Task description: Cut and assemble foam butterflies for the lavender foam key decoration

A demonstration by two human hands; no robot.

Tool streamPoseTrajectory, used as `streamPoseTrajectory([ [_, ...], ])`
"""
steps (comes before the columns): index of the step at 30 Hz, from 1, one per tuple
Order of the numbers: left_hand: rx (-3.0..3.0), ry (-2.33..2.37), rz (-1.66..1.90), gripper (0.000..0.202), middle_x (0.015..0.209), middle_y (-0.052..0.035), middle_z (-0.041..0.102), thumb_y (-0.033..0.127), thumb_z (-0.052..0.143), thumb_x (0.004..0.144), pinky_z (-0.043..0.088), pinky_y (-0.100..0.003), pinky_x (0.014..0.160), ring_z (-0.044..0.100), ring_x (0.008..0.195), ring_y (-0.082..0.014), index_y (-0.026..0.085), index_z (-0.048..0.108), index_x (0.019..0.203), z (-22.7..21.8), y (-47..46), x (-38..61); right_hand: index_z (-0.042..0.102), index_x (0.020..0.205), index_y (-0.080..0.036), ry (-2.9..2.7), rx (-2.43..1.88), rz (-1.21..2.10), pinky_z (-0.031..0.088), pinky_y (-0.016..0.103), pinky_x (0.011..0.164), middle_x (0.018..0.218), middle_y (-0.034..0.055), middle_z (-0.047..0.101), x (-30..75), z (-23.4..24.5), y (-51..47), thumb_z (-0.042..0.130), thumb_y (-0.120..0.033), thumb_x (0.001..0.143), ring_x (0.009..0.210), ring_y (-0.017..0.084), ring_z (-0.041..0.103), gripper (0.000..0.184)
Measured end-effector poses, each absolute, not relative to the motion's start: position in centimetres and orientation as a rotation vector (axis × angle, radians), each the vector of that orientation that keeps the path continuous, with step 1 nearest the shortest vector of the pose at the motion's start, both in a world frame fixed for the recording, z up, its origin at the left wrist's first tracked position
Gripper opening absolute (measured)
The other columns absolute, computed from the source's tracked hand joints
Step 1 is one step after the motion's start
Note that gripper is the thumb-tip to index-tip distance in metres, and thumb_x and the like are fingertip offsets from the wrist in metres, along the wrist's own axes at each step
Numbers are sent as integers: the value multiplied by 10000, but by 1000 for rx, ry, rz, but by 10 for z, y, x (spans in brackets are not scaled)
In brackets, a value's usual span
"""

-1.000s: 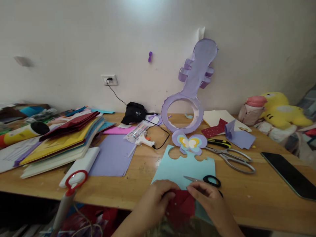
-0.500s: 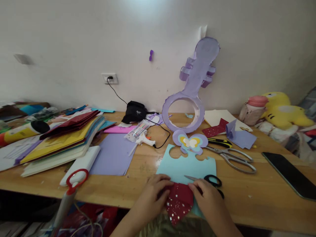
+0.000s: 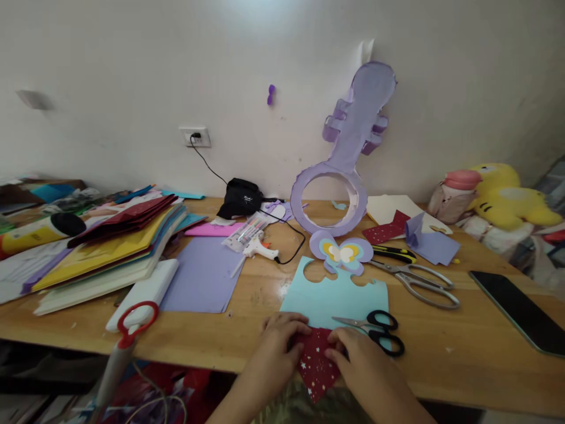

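A dark red paper piece with white stars [image 3: 318, 362] lies at the table's front edge, its pointed end hanging past it. My left hand [image 3: 285, 341] grips its left side between thumb and curled fingers. On the opposite side, my right hand [image 3: 351, 350] pinches the paper near its upper right edge. Just beyond the hands is a light blue sheet [image 3: 326, 297] with rounded cutouts along its far edge. Small scissors with black handles [image 3: 373, 324] rest on that sheet, beside my right hand. A layered paper butterfly [image 3: 341, 253] lies at the sheet's far edge.
Large metal scissors [image 3: 419, 281], a yellow-black cutter [image 3: 394, 253] and a phone [image 3: 521, 309] lie to the right. A purple guitar-shaped form [image 3: 353, 141] leans on the wall. Leftward are a white glue gun [image 3: 260, 248], purple sheets [image 3: 198, 277] and stacked papers [image 3: 115, 247].
My right hand has shifted left along the red paper, uncovering more of the black scissor handles. The folded-over plain strip at the paper's top no longer shows; stars now reach the top.
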State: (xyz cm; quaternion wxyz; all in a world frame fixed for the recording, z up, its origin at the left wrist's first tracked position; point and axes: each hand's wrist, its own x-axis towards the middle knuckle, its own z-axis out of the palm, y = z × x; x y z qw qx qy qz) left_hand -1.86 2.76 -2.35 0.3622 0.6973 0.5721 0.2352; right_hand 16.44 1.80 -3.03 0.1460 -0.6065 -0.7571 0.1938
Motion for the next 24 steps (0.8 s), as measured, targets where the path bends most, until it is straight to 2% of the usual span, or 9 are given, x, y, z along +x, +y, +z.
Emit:
streamPoseTrajectory([
  [3,1759,1492,579,352,1235,-85,663,5,550,672,282,-463,1066,524,1225,-272,213,699,915,-22,30,-17,698,833,-196,-2120,-1764,690,496,309,721,832,73,750,163,-26,25,541,-103,850,813,232,702,184],
  [8,1760,1463,542,382,1262,-72,638,-16,517,635,277,-452,1046,500,1247,-262,216,659,903,-19,32,-18,690,844,-186,-2088,-1777,744,479,299,717,823,63,723,163,-26,28,573,-80,788,789,220,679,167],
  [12,1792,1396,611,339,1194,-49,664,-8,501,669,279,-437,1020,529,1191,-239,220,635,881,-21,29,-20,671,875,-192,-2089,-1649,689,480,304,803,953,66,704,166,-34,21,554,-62,807,914,219,667,188],
  [18,1842,1370,679,171,1004,-36,722,86,543,785,316,-408,953,596,1027,-227,215,654,808,-23,29,-18,681,902,-182,-2078,-1552,602,514,321,766,924,66,712,166,-44,14,501,-84,875,875,223,686,207],
  [24,1853,1422,622,158,981,-19,727,80,583,800,305,-431,941,604,1007,-227,202,671,754,-21,35,-15,704,851,-175,-2070,-1634,485,547,361,781,899,70,735,160,-40,20,580,-82,840,871,251,704,156],
])
